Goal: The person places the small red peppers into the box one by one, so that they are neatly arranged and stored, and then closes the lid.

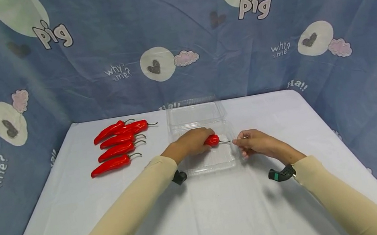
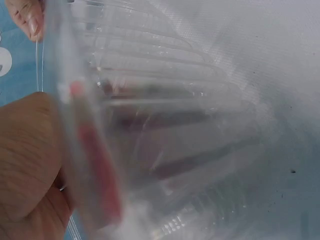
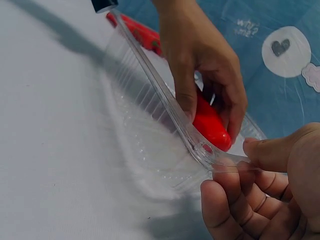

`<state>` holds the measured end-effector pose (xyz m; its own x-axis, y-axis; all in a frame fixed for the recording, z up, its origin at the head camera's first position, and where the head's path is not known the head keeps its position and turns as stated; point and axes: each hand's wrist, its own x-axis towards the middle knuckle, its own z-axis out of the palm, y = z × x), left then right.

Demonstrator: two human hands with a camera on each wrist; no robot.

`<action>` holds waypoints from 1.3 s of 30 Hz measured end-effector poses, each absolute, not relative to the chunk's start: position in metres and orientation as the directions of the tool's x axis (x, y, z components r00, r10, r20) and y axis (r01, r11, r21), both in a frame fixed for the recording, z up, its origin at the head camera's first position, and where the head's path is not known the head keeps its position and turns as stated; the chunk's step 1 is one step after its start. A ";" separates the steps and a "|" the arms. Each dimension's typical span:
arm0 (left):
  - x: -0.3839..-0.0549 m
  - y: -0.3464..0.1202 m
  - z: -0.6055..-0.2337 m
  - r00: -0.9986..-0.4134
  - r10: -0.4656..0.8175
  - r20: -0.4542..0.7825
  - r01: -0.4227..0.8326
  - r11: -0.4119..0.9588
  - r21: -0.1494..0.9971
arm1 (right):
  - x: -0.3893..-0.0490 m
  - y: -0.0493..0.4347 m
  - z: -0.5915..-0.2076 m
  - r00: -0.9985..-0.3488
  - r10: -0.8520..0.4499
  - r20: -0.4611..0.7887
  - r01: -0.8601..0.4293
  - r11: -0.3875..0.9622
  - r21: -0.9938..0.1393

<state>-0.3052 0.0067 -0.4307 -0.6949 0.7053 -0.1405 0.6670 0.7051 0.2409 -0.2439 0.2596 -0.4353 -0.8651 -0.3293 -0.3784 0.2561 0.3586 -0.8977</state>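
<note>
My left hand (image 1: 192, 140) grips a red chili pepper (image 3: 209, 125) inside a clear plastic clamshell box (image 1: 210, 168). In the head view only the pepper's stem end shows past the fingers, its thin green stem pointing right. My right hand (image 1: 260, 143) is at the box's right side. The right wrist view shows its thumb and fingers pinching the box's clear rim (image 3: 192, 145) at a corner. Through the blurred box wall (image 2: 200, 150) in the left wrist view, dark and red shapes show faintly.
Several red chili peppers (image 1: 110, 165) lie in a loose column on the left of the white table (image 1: 232, 212), stems to the right. The box's raised lid (image 1: 193, 113) extends toward the back edge. Behind hangs a blue printed curtain (image 1: 97, 94).
</note>
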 end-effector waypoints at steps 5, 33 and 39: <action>-0.303 0.006 -0.430 -0.700 0.701 -0.136 0.665 0.709 0.234 | -0.244 0.259 -0.435 -0.864 -0.347 -0.363 0.238 0.354 -0.904; -0.296 -0.011 -0.415 -0.727 0.679 -0.101 0.633 0.720 0.284 | -0.241 0.256 -0.436 -0.864 -0.337 -0.374 0.247 0.362 -0.899; -0.292 -0.026 -0.408 -0.728 0.684 -0.042 0.632 0.693 0.347 | -0.241 0.256 -0.438 -0.867 -0.336 -0.367 0.244 0.355 -0.902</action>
